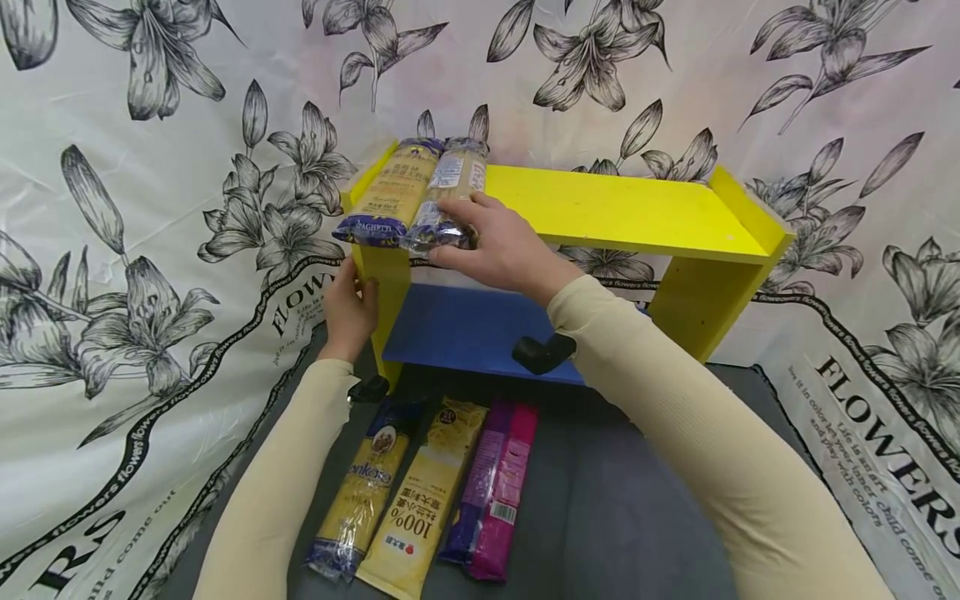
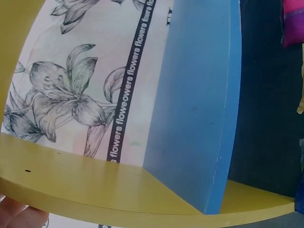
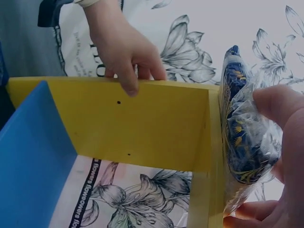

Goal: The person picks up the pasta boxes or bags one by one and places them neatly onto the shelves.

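My right hand [image 1: 513,246] holds the near end of a clear-and-blue spaghetti pack [image 1: 447,177] that lies on the yellow top board of a shelf [image 1: 592,208]. In the right wrist view its thumb and fingers lie around the crinkled blue end of that pack [image 3: 244,128]. Directly left of it on the top board lies another spaghetti pack [image 1: 395,187], touching it. My left hand [image 1: 351,312] grips the shelf's left side panel [image 3: 156,118]. The right wrist view has its thumb over the panel's edge, with the other fingers partly hidden behind.
Below, on the dark table [image 1: 600,500], lie a blue-and-yellow pasta pack [image 1: 363,492], a yellow pasta pack [image 1: 423,500] and a pink-and-purple pack [image 1: 495,492] side by side. A blue lower board [image 1: 465,333] spans the shelf. Flower-printed cloth [image 1: 150,208] hangs close behind.
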The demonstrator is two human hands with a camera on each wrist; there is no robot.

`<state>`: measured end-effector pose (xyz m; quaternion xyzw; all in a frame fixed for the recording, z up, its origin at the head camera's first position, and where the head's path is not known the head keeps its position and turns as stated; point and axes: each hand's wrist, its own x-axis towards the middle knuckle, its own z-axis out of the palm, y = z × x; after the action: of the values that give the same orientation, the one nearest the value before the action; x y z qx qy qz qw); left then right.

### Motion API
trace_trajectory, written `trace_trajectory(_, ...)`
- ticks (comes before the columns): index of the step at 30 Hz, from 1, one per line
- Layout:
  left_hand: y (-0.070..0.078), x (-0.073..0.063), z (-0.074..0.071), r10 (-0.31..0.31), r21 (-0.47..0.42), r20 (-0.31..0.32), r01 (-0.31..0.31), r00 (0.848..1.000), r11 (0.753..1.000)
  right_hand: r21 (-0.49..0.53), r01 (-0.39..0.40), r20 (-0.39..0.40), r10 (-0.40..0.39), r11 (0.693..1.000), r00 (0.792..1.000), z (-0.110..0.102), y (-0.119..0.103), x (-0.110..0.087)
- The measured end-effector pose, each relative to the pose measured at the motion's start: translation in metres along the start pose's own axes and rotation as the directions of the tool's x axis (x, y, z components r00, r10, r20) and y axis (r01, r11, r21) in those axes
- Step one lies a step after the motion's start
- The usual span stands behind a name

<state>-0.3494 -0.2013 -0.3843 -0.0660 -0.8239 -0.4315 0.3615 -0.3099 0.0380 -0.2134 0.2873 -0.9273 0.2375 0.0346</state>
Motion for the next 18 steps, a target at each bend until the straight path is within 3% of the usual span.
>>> trace_trajectory(5, 0.001, 0.001, 0.0, -0.004, -0.012, 0.012, 0.004, 1.0, 1.0, -0.017, 0.001, 0.018, -0.001, 1.0, 1.0, -0.007, 0.001, -0.011)
trace_trajectory(10, 0.0, 0.002, 0.002, -0.01, -0.025, 0.016, 0.011, 1.0, 1.0, -0.067, 0.009, -0.007, -0.009, 0.998, 1.0, -0.019, 0.011, -0.036)
trace_trajectory(14, 0.002, 0.001, 0.0, -0.028, -0.027, 0.028, 0.029, 0.999, 0.999, -0.095, 0.038, -0.089, -0.046, 0.995, 0.995, -0.024, 0.029, -0.067)
trace_trajectory(18, 0.005, 0.0, -0.002, -0.037, -0.029, 0.032, 0.038, 0.999, 0.999, -0.107, 0.079, -0.199, -0.099, 0.991, 0.975, -0.025, 0.053, -0.104)
